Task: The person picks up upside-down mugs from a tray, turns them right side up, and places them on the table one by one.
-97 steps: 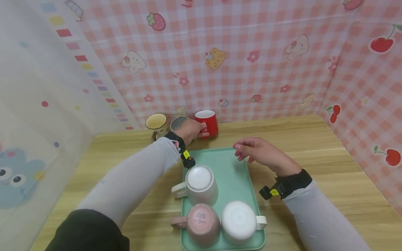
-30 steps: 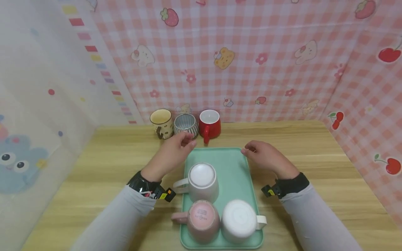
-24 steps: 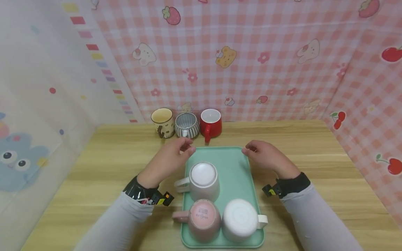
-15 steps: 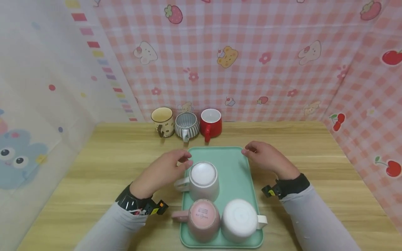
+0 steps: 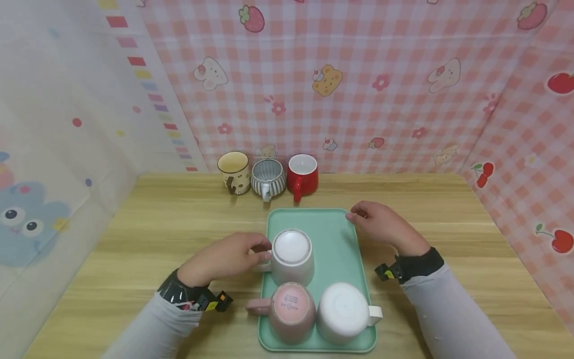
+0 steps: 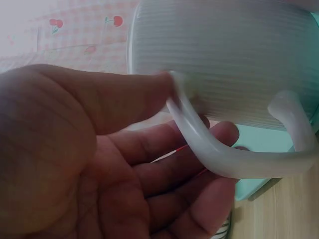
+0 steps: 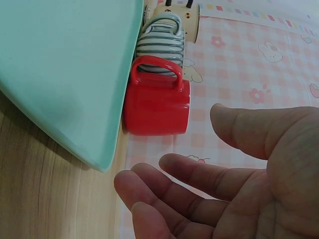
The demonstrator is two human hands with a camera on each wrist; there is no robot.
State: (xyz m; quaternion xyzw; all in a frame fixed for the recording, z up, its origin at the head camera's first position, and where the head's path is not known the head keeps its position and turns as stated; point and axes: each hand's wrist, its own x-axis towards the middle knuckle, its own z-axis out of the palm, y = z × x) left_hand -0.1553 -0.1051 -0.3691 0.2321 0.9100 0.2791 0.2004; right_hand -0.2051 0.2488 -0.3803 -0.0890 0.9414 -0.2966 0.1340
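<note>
In the head view my left hand (image 5: pixel 228 257) is at the handle of an upside-down whitish ribbed mug (image 5: pixel 292 257). The left wrist view shows the thumb against the top of that handle (image 6: pixel 214 157), with loosely bent fingers behind it and a gap between thumb and fingertips. An upside-down pink mug (image 5: pixel 291 311) and a white mug (image 5: pixel 343 311) stand nearer me on the green tray (image 5: pixel 332 224). My right hand (image 5: pixel 381 224) hovers by the tray's far right corner, fingers relaxed, holding nothing.
Along the back stand three upright mugs: a yellow spotted one (image 5: pixel 235 172), a grey striped one (image 5: pixel 268 178) and a red one (image 5: pixel 302 175). A wood-grain table (image 5: pixel 179 214) lies under everything. Patterned cloth (image 5: pixel 350 99) encloses the back and sides.
My left hand has left the row of mugs at the back, coming down and left to the ribbed mug's handle. The striped mug is now uncovered. The right hand stays almost still.
</note>
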